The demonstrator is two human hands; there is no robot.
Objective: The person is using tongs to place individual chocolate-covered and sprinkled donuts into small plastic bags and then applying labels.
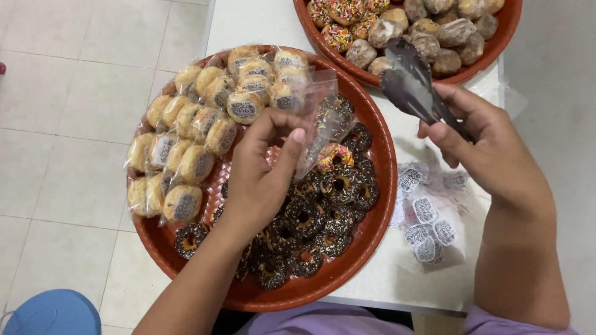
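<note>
My left hand [264, 170] hovers over a big round red tray [379, 205] and pinches a clear plastic bag [320, 121] with a chocolate sprinkled donut inside. My right hand [487, 149] grips metal tongs [410, 77] whose tips point toward the far tray. Several chocolate donuts with coloured sprinkles [323, 217] lie loose in the near half of the tray. Bagged pale pastries with labels [198, 133] fill its left and far side.
A second red tray [506, 37] at the top holds sprinkled donuts and sugared pastries. A stack of empty labelled plastic bags [428, 226] lies on the white table at the right. Tiled floor is on the left, with a blue object [53, 313] at the bottom-left corner.
</note>
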